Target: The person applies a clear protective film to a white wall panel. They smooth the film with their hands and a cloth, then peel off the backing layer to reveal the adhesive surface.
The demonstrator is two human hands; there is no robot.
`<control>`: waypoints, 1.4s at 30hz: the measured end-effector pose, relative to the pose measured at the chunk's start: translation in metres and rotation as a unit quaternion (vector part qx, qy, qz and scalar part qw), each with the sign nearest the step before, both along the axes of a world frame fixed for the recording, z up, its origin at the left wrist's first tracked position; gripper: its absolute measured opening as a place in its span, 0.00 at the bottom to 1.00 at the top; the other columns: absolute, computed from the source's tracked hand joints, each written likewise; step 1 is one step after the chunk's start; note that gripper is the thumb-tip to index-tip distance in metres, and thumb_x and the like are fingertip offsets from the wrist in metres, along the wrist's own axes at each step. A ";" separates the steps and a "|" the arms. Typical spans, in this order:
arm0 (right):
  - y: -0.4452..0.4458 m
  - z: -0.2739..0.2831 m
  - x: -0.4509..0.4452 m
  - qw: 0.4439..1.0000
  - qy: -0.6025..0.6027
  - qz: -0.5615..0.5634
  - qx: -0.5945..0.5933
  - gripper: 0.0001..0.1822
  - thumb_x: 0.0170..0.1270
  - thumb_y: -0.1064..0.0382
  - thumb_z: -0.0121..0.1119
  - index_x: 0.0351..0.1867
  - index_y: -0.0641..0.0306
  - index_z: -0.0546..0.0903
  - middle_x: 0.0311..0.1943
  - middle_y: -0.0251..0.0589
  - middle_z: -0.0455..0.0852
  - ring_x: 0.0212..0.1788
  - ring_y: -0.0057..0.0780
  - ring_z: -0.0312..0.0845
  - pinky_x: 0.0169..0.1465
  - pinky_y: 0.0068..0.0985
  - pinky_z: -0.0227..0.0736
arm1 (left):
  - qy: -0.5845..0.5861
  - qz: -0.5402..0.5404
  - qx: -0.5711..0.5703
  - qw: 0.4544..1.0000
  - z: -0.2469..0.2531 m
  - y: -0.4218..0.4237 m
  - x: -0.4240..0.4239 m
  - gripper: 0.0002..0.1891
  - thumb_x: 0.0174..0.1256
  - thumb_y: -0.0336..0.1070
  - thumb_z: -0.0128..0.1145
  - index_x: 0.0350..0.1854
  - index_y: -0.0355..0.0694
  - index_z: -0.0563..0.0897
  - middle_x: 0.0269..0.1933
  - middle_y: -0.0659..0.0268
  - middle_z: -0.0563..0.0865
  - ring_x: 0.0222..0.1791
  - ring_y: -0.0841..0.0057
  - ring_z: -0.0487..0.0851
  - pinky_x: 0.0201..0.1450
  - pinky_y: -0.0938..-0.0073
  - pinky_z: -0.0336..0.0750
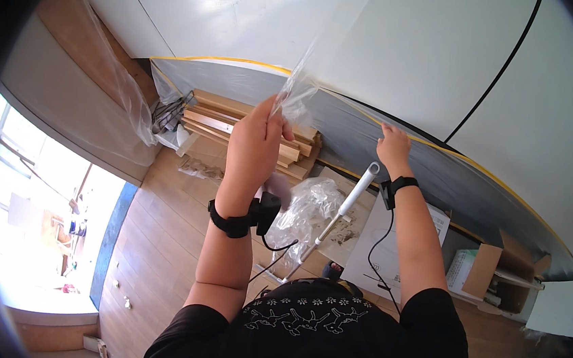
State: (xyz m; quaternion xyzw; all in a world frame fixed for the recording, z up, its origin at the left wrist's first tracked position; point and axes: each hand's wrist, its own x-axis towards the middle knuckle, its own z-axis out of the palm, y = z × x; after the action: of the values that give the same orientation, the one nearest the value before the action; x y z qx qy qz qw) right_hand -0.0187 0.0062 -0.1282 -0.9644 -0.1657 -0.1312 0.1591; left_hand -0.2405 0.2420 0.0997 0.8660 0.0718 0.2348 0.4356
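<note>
My left hand [260, 130] is raised before the white panel wall [410, 52], its fingers closed on a strip of clear plastic film [298, 72]. The film runs taut upward from the hand, and a crumpled part hangs beside the fingers. My right hand [394, 145] is at the wall to the right, its fingertips touching the yellow tape [452, 151] along the upper edge of a translucent plastic sheet [352, 123]. Whether those fingers pinch the tape or only rest on it is unclear. The sheet covers the grey lower wall.
Wooden boards [250, 124] are stacked against the wall. A pole with a white handle [359, 190] stands by crumpled clear plastic [309, 206]. A large flat carton [377, 248] and an open cardboard box [508, 275] sit right. A bright window [44, 199] is left, above wooden flooring [157, 249].
</note>
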 end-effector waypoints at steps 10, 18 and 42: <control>0.027 0.099 -0.019 0.983 0.144 0.000 -0.112 0.36 0.72 0.51 0.57 0.77 0.63 0.63 0.75 0.55 0.65 0.76 0.53 0.62 0.75 0.42 0.63 | 0.031 -0.107 0.034 0.993 -0.012 -0.020 -0.015 0.21 0.76 0.35 0.46 0.68 0.41 0.77 0.27 0.61 0.87 0.31 0.57 0.86 0.38 0.59 0.79; 0.087 0.159 -0.089 0.915 0.116 0.275 0.271 0.45 0.67 0.62 0.62 0.80 0.65 0.50 0.72 0.67 0.65 0.76 0.52 0.62 0.74 0.40 0.62 | 0.023 -0.164 0.038 0.985 -0.014 -0.023 -0.014 0.25 0.72 0.31 0.50 0.71 0.35 0.72 0.29 0.58 0.86 0.33 0.56 0.85 0.37 0.57 0.78; 0.193 0.166 -0.128 0.766 0.116 0.301 0.556 0.35 0.85 0.60 0.37 0.82 0.57 0.34 0.81 0.53 0.47 0.78 0.38 0.54 0.77 0.29 0.53 | -0.044 -0.100 0.123 0.986 -0.008 0.005 -0.052 0.28 0.68 0.29 0.52 0.72 0.39 0.70 0.29 0.60 0.86 0.31 0.57 0.86 0.36 0.59 0.78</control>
State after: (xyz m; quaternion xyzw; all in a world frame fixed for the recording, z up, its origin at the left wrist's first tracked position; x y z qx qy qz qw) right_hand -0.1469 0.1993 0.0381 -0.6151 -0.3261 -0.0330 0.7171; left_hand -0.2923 0.2467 0.0915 0.9048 -0.0638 0.2350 0.3493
